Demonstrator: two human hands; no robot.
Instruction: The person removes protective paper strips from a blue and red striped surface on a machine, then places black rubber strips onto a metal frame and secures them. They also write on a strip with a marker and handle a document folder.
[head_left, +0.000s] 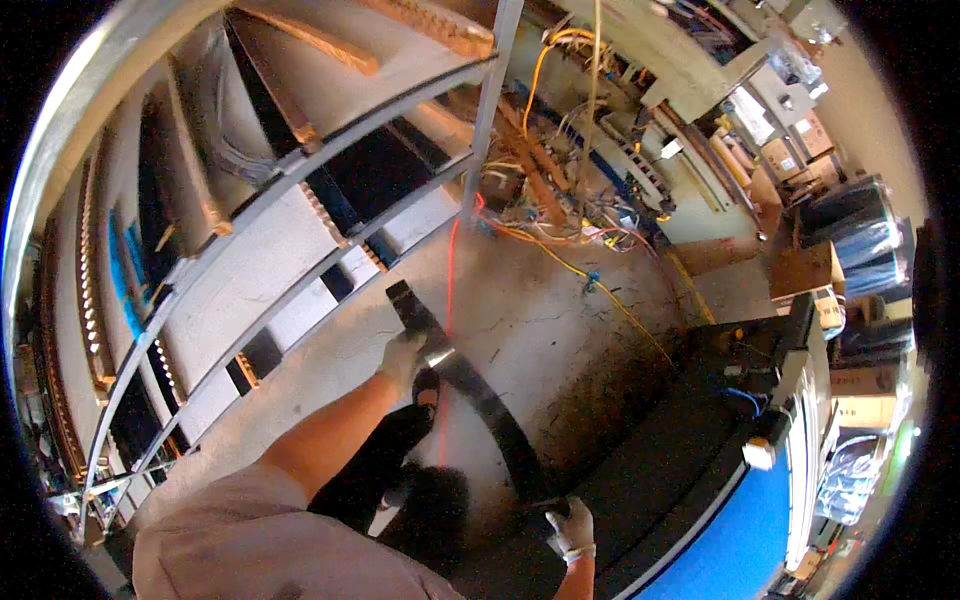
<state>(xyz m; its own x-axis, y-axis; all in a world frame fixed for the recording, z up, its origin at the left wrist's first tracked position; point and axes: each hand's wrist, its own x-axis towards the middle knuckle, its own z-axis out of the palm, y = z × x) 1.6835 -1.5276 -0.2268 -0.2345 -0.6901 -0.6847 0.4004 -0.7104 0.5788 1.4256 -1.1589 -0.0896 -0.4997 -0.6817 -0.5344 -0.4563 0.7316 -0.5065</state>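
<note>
A long, flat black strip (490,410) stretches slantwise in front of me above the concrete floor, bowed in this wide view. My left hand (403,360), in a pale work glove, is closed on its edge toward the far end. A bright glint shows on the strip beside that hand. At the near end, my right hand (572,530), also gloved, is closed on the strip's corner, with the fingertips partly hidden. Just right of that hand lies a long black surface (640,460), bordered by a blue panel (720,530).
On the left, a grey metal rack (330,260) holds wooden and black lengths. An orange-red cord (452,280) and a yellow cord (630,315) cross the floor. Tangled cables and scrap lie at the back. Cardboard boxes (805,270) and plastic-wrapped goods (855,225) stand far right.
</note>
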